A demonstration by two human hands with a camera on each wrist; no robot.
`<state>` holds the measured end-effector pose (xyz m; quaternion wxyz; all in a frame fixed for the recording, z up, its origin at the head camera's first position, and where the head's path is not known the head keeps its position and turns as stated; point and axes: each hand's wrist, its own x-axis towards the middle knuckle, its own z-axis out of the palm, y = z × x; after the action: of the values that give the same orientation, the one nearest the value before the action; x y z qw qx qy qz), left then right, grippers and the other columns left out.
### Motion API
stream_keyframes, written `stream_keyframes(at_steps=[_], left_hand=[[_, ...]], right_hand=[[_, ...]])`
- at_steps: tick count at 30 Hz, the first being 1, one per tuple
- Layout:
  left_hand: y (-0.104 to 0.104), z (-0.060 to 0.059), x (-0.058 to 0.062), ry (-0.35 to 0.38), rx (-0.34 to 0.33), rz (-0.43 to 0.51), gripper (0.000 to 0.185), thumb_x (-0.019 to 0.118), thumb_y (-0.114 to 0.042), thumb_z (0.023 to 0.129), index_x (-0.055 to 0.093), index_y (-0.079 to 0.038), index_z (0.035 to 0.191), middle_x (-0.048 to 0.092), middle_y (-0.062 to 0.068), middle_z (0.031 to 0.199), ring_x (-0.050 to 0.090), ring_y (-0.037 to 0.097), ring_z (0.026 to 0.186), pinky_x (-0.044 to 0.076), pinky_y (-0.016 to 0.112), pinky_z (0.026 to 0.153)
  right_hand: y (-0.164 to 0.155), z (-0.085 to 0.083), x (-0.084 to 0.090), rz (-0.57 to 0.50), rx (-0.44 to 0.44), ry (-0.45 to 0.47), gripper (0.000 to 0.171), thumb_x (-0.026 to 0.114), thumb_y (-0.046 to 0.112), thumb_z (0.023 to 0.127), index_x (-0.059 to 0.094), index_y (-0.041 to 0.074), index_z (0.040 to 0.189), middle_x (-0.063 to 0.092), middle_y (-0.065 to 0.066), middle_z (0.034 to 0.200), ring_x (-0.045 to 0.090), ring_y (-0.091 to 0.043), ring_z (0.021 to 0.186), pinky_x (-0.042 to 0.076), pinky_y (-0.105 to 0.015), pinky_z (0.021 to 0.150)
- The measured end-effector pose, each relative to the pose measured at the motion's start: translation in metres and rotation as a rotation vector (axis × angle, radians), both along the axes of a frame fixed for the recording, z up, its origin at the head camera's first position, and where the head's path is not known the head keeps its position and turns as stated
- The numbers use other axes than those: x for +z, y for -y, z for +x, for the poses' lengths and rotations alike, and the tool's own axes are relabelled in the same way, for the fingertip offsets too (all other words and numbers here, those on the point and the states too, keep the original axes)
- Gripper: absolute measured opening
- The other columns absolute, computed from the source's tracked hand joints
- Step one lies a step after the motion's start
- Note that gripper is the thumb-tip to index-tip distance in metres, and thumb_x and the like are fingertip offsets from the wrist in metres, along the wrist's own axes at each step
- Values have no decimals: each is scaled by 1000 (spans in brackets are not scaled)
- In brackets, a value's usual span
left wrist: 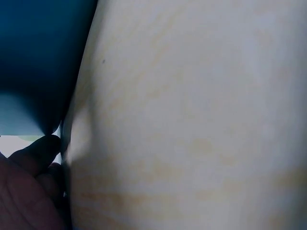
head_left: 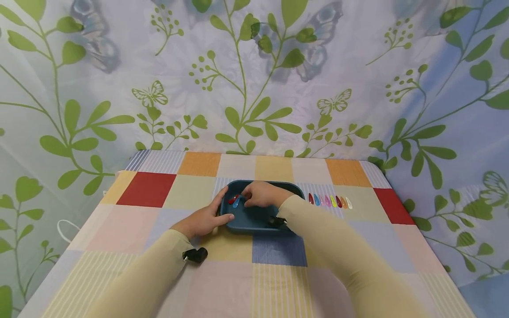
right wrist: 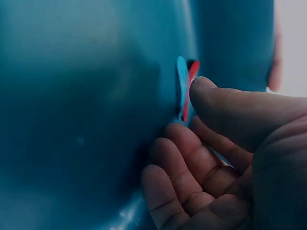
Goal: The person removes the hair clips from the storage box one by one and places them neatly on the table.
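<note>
A dark blue rectangular tray (head_left: 254, 230) lies on the patchwork cloth in front of me. Inside it, near the left end, a red hair clip (right wrist: 194, 72) and a blue hair clip (right wrist: 182, 79) lie crossed. My right hand (head_left: 263, 194) reaches into the tray; its thumb tip overlaps the red clip in the right wrist view. The other fingers are loosely bent just below the clips, with a gap to the thumb. Against the tray's left side rests my left hand (head_left: 204, 218), fingers extended along the wall and thumb spread toward the front corner.
Right of the tray, several hair clips (head_left: 328, 201) in red, blue, pink, yellow, orange and white stand in a neat row on the cloth (head_left: 377, 221). A leaf-patterned curtain (head_left: 254, 79) hangs behind the table. A white cable (head_left: 59, 229) loops beside the left edge.
</note>
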<state>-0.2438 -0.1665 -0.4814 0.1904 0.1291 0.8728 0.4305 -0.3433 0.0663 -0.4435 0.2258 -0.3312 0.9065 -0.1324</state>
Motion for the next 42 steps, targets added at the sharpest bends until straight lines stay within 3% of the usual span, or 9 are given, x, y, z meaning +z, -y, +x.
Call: stream_keyframes(at_steps=[5,12,20,29,36,42], left_hand=[[-1,0,-1,-8,-9,-2,93,61,-49,104,-7,-45,168,20,13,176,38,41,153,31,63,123],[-2,-1,0,-12,-9,-5,93,61,-49,104,-7,-44,168,19,12,176,37,41,154,31,65,123],[-2,-1,-1,-17,-18,7,94,61,-47,105,-8,-42,168,18,13,176,36,39,154,31,61,124],[-1,-2,-1,-12,-17,6,93,61,-46,105,-7,-42,168,19,13,176,37,38,154,30,62,124],[0,-2,-2,-4,-8,-2,93,61,-47,105,-7,-42,168,20,13,176,38,38,153,32,61,123],[1,-2,-2,-3,-10,5,93,61,-47,105,-7,-42,168,18,13,176,35,38,155,30,62,124]], right_hand=[[4,2,-3,-44,-5,18,42,74,20,99,68,8,139,77,-5,119,70,-17,105,57,-36,98],[7,5,-5,-80,0,-7,41,77,20,98,70,9,136,77,-4,119,70,-15,105,56,-36,100],[11,7,-6,-29,54,-34,42,77,22,97,71,12,138,75,1,101,63,-10,87,55,-31,87],[9,5,-9,-34,89,-15,35,78,23,97,75,15,131,74,-2,121,65,-11,98,56,-34,97],[9,4,-12,-81,87,-31,24,79,28,96,79,15,116,73,0,116,65,-11,101,55,-34,99],[9,3,-14,-103,66,-26,30,81,25,94,77,13,121,77,2,115,68,-9,99,56,-32,96]])
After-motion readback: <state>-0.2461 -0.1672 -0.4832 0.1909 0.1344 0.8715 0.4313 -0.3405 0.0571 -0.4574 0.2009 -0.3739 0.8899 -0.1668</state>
